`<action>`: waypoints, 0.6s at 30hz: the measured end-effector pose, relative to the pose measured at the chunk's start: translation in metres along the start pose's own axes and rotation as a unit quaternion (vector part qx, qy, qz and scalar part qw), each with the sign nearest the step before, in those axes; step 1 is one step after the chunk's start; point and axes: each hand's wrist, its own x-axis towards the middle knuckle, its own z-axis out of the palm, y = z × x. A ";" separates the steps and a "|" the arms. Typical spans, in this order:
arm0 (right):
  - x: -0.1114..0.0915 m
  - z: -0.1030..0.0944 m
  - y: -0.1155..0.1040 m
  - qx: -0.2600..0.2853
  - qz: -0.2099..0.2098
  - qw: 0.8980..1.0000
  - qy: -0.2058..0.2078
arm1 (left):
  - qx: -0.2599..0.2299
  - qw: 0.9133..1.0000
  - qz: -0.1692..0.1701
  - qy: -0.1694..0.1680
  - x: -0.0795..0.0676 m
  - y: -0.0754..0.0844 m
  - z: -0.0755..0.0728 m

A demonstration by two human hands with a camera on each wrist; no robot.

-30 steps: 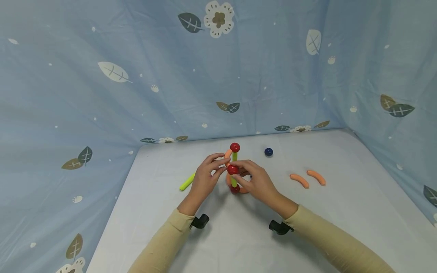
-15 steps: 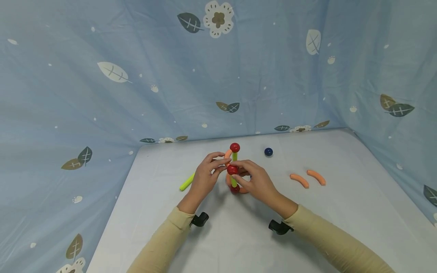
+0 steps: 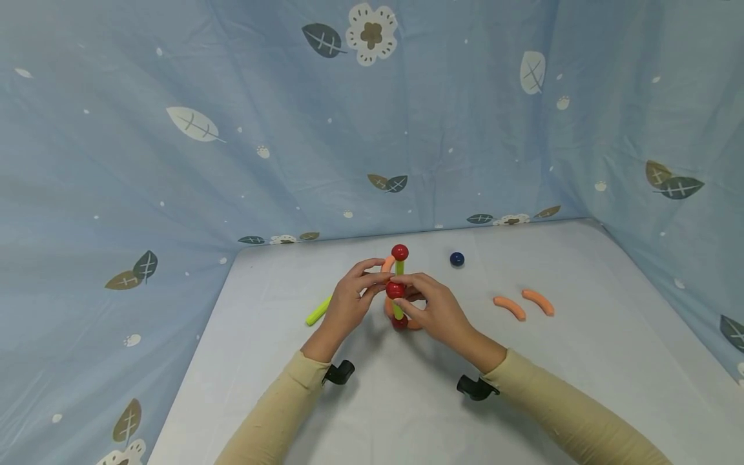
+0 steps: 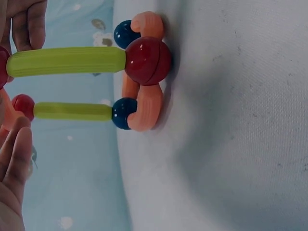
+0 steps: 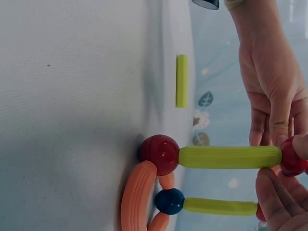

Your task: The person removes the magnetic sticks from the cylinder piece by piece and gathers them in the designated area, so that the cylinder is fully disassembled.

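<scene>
Both hands hold the top of a magnetic stick-and-ball construction standing on the table. My left hand (image 3: pixel 349 298) pinches a curved orange stick (image 3: pixel 387 264) that runs between the near red ball (image 3: pixel 396 290) and the far red ball (image 3: pixel 400 252). Thumb and fingers of my right hand (image 3: pixel 438 309) grip the near red ball. Beneath these balls stand a near yellow-green rod (image 4: pixel 67 61) and a far yellow-green rod (image 4: pixel 72 111). At the base, curved orange sticks (image 4: pixel 150 107) join a red ball (image 4: pixel 148 60) and dark blue balls (image 4: pixel 124 114). Fingers partly hide the upper joints.
A loose yellow-green rod (image 3: pixel 318 311) lies left of the construction, partly behind the left hand. On the right lie two curved orange sticks (image 3: pixel 509 308). A dark blue ball (image 3: pixel 457 259) sits farther back on the white table (image 3: pixel 372 413). Patterned blue cloth (image 3: pixel 372 129) hangs behind.
</scene>
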 end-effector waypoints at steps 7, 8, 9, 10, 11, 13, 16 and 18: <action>0.000 0.000 -0.001 0.004 -0.004 1.000 0.002 | 0.002 1.000 0.021 0.008 0.001 0.000 0.000; 0.000 0.000 -0.001 0.003 -0.004 1.000 0.002 | 0.001 1.000 0.022 0.008 0.001 -0.001 0.000; -0.001 0.000 -0.001 0.003 -0.004 1.000 0.003 | 0.000 1.000 0.024 0.008 0.001 -0.001 0.001; -0.001 0.000 -0.001 0.002 -0.004 1.000 0.003 | 0.000 1.000 0.026 0.007 0.001 -0.002 0.001; -0.001 0.000 -0.001 0.001 -0.003 1.000 0.003 | 0.001 1.000 0.027 0.007 0.001 -0.002 0.001; -0.001 0.000 -0.001 -0.001 0.000 1.000 0.003 | 0.001 1.000 0.027 0.005 0.001 -0.002 0.001; -0.001 0.000 0.000 -0.001 0.002 1.000 0.003 | 0.000 1.000 0.025 0.002 0.001 0.000 0.001; -0.001 0.000 0.000 0.001 0.003 1.000 0.003 | -0.001 1.000 0.025 0.002 0.001 0.000 0.001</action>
